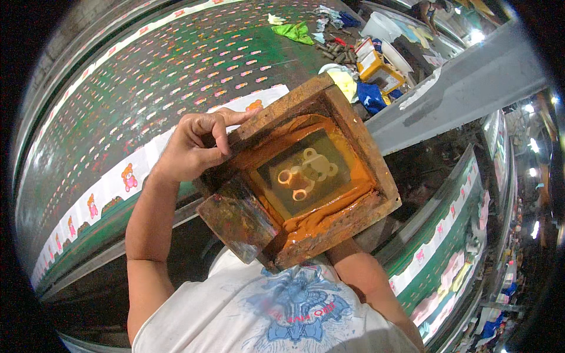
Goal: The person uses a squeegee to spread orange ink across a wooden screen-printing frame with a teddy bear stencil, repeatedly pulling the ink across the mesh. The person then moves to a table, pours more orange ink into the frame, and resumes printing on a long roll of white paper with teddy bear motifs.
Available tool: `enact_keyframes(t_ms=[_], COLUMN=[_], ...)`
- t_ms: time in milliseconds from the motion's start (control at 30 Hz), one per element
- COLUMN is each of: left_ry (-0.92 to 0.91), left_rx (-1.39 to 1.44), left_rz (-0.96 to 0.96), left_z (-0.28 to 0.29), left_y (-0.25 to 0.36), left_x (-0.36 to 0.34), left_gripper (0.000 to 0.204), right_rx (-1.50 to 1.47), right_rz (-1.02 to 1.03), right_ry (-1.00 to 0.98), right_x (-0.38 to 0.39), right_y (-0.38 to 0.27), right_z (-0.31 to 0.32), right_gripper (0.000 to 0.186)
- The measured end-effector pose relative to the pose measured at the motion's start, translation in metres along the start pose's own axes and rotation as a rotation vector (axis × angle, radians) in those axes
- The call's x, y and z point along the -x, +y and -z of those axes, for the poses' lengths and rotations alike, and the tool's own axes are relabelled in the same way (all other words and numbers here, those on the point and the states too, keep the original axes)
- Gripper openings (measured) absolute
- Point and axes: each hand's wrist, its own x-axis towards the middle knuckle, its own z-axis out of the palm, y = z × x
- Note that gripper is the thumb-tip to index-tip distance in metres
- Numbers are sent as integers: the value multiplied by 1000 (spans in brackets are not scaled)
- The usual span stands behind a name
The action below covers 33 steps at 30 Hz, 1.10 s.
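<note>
My left hand point(203, 141) grips the upper left side of a stained wooden screen frame point(362, 141), thumb and fingers at its rim. Orange ink point(318, 229) coats the inner edges around a mesh point(282, 194) with a pale bear shape. A flat, smeared squeegee-like blade point(229, 217) rests across the frame's lower left corner. My right forearm point(368, 276) runs up beneath the frame's lower right, its hand hidden behind the frame.
A green printing table point(165, 65) carries white strips point(120, 182) with bear prints. At top right lie cloths point(293, 32), a yellow box point(379, 70) and containers beside a grey beam point(453, 88); a person point(426, 15) bends farther back. A second printed table point(429, 253) stands at right.
</note>
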Motion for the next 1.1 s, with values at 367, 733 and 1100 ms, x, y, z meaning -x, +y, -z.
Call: enact_keyframes(t_ms=[367, 733, 1100], left_ry=[78, -39, -118], left_rx=[39, -7, 185], left_rz=[92, 9, 39], left_z=[-20, -24, -21], left_y=[2, 3, -43], left_x=[11, -10, -21], left_gripper=[26, 26, 28], right_rx=[509, 2152, 1718], right_rz=[780, 1135, 1422], right_ry=[-31, -590, -224], right_x=[66, 60, 120], right_y=[-168, -135, -147], right_z=[115, -65, -59], right_gripper=[32, 8, 21])
